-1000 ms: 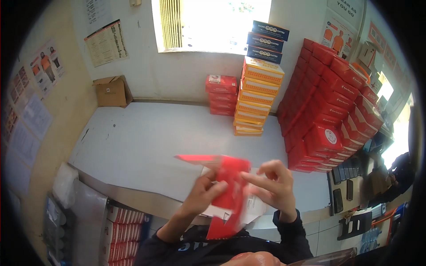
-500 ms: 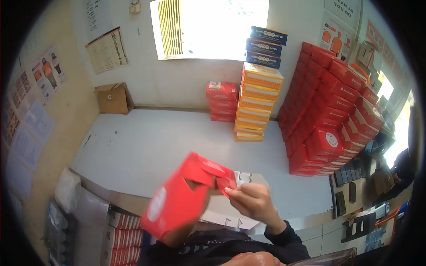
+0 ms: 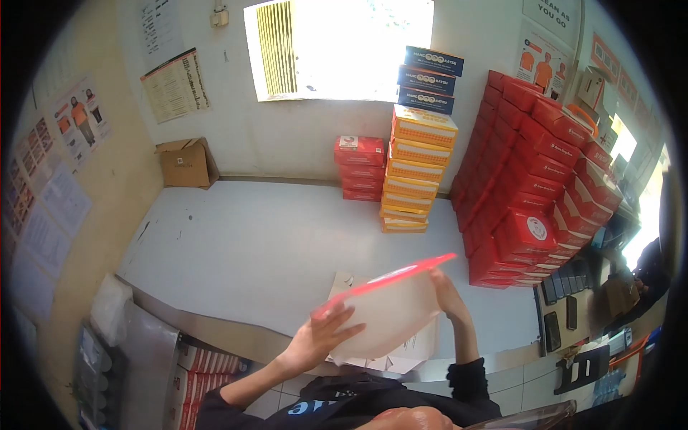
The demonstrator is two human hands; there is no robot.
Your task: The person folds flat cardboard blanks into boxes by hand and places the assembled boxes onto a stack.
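In front of my body I hold a red cardboard box (image 3: pixel 387 315), tilted so that its pale, unprinted side shows and its red face is seen almost edge-on. My left hand (image 3: pixel 315 344) grips its left end, fingers laid over the pale cardboard. At the right end, my right hand (image 3: pixel 447 292) has hold of the corner near the red edge. Beneath and behind the box lie flat, pale cardboard blanks (image 3: pixel 424 342) with cut slots, at the near edge of the table (image 3: pixel 251 251). The box hides part of them.
On the table, yellow-and-white boxes (image 3: pixel 414 170) stand stacked with dark blue boxes (image 3: pixel 430 77) on top. Beside them are a short red stack (image 3: pixel 360 172) and a large pile of red boxes (image 3: pixel 523 172). A brown carton (image 3: pixel 185 163) sits at the back left. Below left are flat-packed boxes (image 3: pixel 204 373).
The box has turned from showing its red printed face to showing its pale side, and has shifted right. My right hand has moved from a red flap to the box's right end.
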